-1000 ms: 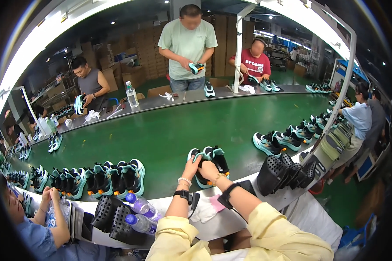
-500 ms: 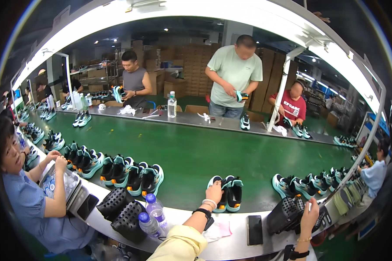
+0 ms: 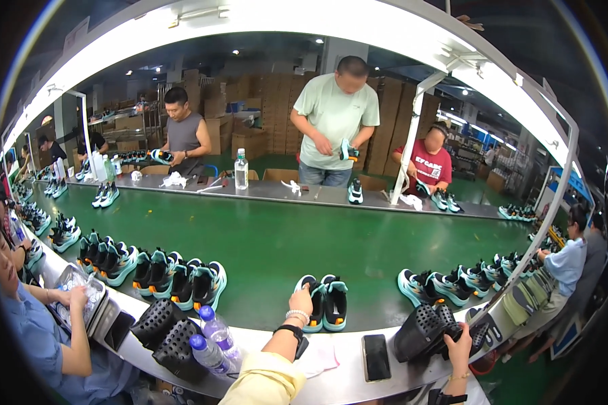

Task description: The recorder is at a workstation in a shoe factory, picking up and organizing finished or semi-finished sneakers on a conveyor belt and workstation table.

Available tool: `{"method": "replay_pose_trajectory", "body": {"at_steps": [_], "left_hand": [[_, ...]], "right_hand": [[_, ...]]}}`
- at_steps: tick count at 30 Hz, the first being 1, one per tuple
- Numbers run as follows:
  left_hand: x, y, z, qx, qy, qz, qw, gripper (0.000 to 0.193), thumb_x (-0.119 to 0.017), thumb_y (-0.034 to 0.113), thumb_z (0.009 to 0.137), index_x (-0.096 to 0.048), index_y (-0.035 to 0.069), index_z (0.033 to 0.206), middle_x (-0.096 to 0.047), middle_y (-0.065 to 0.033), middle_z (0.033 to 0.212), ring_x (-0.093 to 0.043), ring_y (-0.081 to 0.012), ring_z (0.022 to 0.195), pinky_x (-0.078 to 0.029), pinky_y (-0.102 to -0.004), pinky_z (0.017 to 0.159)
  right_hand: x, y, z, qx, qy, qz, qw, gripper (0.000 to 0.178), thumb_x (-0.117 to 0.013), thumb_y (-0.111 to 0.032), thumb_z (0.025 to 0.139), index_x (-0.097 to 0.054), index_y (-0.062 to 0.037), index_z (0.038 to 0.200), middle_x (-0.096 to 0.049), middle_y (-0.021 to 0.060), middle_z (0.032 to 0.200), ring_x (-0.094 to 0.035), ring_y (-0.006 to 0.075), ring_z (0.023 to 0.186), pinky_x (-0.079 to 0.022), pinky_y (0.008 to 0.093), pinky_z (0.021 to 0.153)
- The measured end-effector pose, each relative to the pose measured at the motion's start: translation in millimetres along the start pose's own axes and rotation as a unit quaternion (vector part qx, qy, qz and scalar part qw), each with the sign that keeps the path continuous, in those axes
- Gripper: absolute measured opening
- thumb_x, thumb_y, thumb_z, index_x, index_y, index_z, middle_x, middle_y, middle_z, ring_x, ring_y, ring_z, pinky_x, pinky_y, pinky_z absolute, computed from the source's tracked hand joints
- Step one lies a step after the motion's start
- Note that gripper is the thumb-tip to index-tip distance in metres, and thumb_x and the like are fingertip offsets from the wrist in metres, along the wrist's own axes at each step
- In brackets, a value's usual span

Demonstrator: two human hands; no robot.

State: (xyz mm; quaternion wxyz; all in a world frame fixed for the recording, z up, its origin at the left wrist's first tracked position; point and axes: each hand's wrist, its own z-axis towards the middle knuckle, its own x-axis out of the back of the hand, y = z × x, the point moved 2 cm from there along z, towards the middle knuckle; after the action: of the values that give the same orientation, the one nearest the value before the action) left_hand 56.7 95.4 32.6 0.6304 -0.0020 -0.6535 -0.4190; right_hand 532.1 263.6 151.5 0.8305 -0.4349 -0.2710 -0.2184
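A pair of black and mint sneakers with orange accents stands on the green work surface in front of me. My left hand (image 3: 302, 302) grips the back of the left sneaker (image 3: 314, 312), its fingers largely hidden by the hand itself. The right sneaker (image 3: 335, 305) stands close beside it, untouched. At the right, my right hand (image 3: 458, 348) has its fingers curled at the edge of a black perforated clog (image 3: 446, 321). Another black clog (image 3: 412, 335) is next to it. A black phone (image 3: 376, 358) lies between my arms on the metal ledge.
Two water bottles (image 3: 217, 337) with purple caps and more black clogs (image 3: 172, 341) stand left of my arm. A white and pink cloth (image 3: 321, 358) lies by my left wrist. Sneaker rows (image 3: 162, 275) flank both sides. A person in blue (image 3: 34, 337) sits at left; others work across.
My right hand has come down from its raised position onto the black clog. My left hand stays at the left sneaker. The whole view has shifted, so things appear further left.
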Motion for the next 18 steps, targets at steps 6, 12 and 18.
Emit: {"method": "replay_pose_trajectory", "body": {"at_steps": [6,12,18], "left_hand": [[31,4,-5,-0.036,-0.078,0.003,0.996,0.07,-0.077,0.026,0.077,-0.047,0.017,0.14,-0.068,-0.0181,0.109,-0.066,-0.0365,0.103,-0.054,-0.0455,0.087],[17,-18,-19,-0.002,-0.029,0.031,0.999,0.074,-0.081,0.033,0.074,-0.049,0.019,0.139,-0.068,-0.0167,0.11,-0.067,-0.034,0.101,-0.054,-0.0448,0.087],[66,30,-49,-0.16,0.213,-0.144,0.953,0.071,-0.071,0.01,0.076,-0.039,0.008,0.139,-0.045,-0.022,0.134,-0.04,-0.041,0.128,-0.039,-0.0465,0.107]], "right_hand": [[8,8,-6,-0.028,-0.024,0.041,0.999,0.058,-0.08,-0.013,0.07,-0.053,0.0015,0.119,-0.065,0.0252,0.105,-0.062,0.0409,0.102,-0.047,0.0427,0.088],[12,12,-13,0.001,0.015,0.021,1.0,0.058,-0.078,-0.017,0.073,-0.054,-0.0008,0.122,-0.065,0.0254,0.1,-0.062,0.0403,0.097,-0.047,0.0417,0.086],[49,-59,0,0.023,0.093,0.28,0.955,0.047,-0.069,-0.008,0.089,-0.048,0.0069,0.127,-0.064,0.0114,0.109,-0.063,0.0163,0.093,-0.051,0.0282,0.084]]}}
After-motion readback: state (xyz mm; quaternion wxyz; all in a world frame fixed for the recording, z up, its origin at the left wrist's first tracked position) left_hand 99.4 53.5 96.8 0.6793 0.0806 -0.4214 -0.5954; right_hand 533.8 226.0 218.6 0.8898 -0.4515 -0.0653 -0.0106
